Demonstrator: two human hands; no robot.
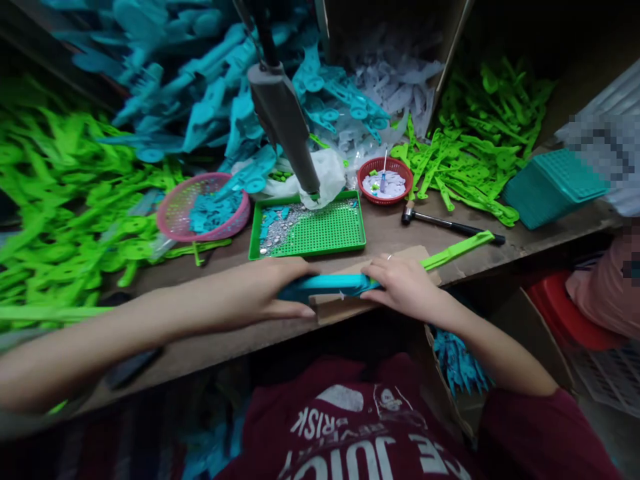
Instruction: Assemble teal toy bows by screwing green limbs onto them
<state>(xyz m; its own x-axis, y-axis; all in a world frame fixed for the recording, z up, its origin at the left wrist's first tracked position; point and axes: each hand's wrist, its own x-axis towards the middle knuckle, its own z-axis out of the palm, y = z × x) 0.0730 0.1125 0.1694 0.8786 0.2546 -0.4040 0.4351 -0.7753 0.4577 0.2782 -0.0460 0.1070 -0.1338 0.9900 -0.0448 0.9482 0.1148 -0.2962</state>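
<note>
My left hand (283, 290) pinches the near-left end of the blue piece (327, 285), fingers along its far side and thumb low on the near side. My right hand (405, 283) closes around its other end, fingertips curled over the top and thumb underneath; a ring shows on one finger. Neither hand is spread, and the two stand a short way apart with the blue body bare between them.

The blue piece sits at the front edge of the table (210, 340), above the cardboard (340, 310); I can't tell whether it touches it. Its long axis runs left to right, nearly parallel to the near side of the green tray (325, 230), just beyond it. From beyond my right hand, a bright green bar (457, 250) continues the line, angled away from me, its free end pointing right and toward the back. How it joins the blue piece is hidden by my hand.

That free end overlaps the handle of the hammer (450, 225) in my view; the hammer's head is to the left, its grip to the right. The pink basket (205, 207) stands left of the tray, the red basket (385, 181) beyond its right end.
</note>
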